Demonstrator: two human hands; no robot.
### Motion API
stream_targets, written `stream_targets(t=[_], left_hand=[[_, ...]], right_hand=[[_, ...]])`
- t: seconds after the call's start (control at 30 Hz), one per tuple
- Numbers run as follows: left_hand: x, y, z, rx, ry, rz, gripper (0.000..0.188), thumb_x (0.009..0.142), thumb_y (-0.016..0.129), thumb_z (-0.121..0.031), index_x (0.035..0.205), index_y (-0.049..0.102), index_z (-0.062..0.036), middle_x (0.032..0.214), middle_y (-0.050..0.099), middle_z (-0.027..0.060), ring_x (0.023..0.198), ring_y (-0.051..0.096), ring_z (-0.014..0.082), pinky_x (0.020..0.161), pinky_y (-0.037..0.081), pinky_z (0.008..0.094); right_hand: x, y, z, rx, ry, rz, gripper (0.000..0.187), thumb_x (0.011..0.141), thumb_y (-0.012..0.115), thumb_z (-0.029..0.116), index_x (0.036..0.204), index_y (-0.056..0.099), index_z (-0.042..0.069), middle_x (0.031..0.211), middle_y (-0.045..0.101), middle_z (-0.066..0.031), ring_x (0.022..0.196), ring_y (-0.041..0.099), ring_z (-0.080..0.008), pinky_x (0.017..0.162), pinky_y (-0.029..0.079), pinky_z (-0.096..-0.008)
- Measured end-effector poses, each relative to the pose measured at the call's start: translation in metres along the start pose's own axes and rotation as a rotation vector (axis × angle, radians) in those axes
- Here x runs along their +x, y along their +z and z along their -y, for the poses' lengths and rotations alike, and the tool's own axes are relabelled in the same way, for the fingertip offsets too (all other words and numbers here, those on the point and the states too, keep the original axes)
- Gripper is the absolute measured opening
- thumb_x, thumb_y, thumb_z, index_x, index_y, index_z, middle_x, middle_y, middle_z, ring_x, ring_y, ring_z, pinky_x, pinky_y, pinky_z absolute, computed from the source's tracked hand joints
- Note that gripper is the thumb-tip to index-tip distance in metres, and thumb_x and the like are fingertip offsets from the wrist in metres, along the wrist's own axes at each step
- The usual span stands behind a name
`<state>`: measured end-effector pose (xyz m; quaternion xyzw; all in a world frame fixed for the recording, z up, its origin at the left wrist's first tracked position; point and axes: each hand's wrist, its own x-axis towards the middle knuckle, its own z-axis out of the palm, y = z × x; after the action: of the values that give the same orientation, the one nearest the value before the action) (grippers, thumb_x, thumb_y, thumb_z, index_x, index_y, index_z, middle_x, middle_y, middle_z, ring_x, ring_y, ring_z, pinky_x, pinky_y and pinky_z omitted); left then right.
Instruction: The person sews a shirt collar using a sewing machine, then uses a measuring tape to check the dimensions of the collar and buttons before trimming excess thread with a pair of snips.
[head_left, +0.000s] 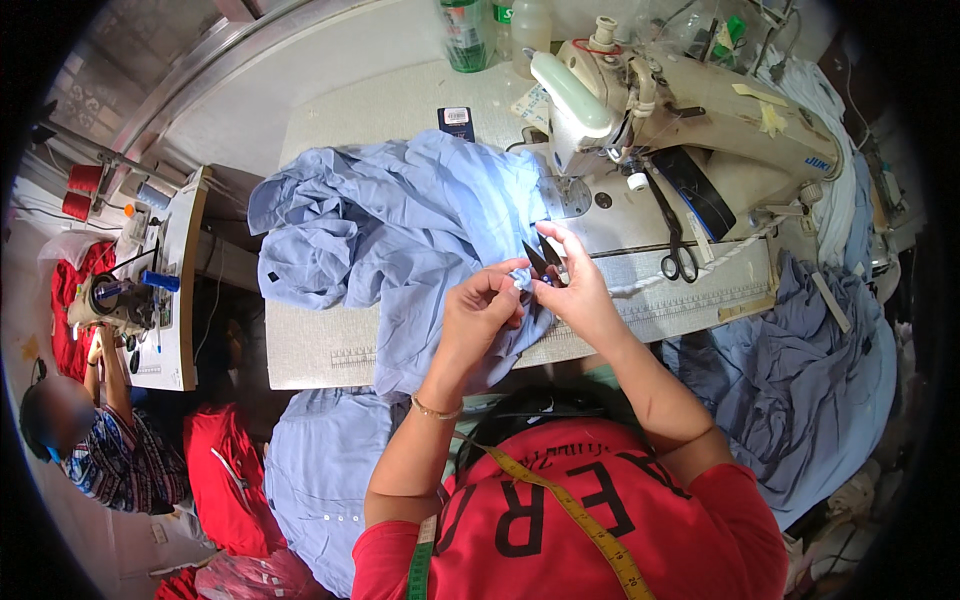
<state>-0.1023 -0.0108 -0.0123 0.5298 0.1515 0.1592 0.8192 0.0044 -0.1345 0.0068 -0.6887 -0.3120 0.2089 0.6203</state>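
Note:
A light blue garment (pixel 400 215) lies bunched across the sewing table, its right side under the lamp by the needle plate. My left hand (pixel 480 305) is closed in a pinch on a small gathered bit of this light blue cloth (pixel 521 280), just in front of the table's middle. Thread snips (pixel 545 262) with dark blades sit in my right hand (pixel 582 295), close beside the pinched cloth. Both hands nearly touch. Whether the blades meet the cloth or a thread, I cannot tell.
A sewing machine (pixel 700 105) stands at the back right, with black-handled scissors (pixel 672 225) beside it. A wooden ruler (pixel 660 315) runs along the front edge. Grey-blue garments (pixel 790 370) pile at right. On the left, another person (pixel 120 450) works at a second machine (pixel 115 300).

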Motion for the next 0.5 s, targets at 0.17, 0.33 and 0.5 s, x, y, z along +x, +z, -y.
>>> stream_targets(t=[0.17,0.33,0.5], left_hand=[[-0.002,0.002,0.002,-0.038,0.021,-0.034,0.008,0.088,0.063,-0.006,0.089,0.066,0.0017,0.115,0.062,0.0107,0.068,0.060,0.0074,0.063,0.052,0.0224],[-0.003,0.006,0.001,-0.039,-0.025,-0.091,0.010,0.089,0.063,-0.006,0.092,0.067,0.0027,0.111,0.061,0.0078,0.071,0.061,0.0085,0.067,0.053,0.0234],[-0.005,0.008,0.001,0.014,0.031,-0.096,0.011,0.089,0.063,-0.005,0.092,0.066,0.0046,0.113,0.059,0.0070,0.073,0.061,0.0088,0.069,0.052,0.0231]], right_hand=[[0.001,-0.002,-0.002,-0.253,-0.036,0.023,0.060,0.080,0.064,0.009,0.135,0.040,0.008,0.104,0.062,-0.0166,0.092,0.064,-0.0261,0.079,0.050,-0.0343],[-0.015,-0.008,0.015,-0.419,-0.233,-0.039,0.044,0.086,0.060,0.013,0.128,0.046,0.007,0.102,0.063,-0.0179,0.086,0.064,-0.0359,0.072,0.051,-0.0391],[-0.037,-0.010,0.027,-0.618,-0.289,0.048,0.029,0.087,0.058,0.013,0.115,0.055,0.005,0.097,0.065,-0.0179,0.082,0.064,-0.0365,0.068,0.051,-0.0424]])
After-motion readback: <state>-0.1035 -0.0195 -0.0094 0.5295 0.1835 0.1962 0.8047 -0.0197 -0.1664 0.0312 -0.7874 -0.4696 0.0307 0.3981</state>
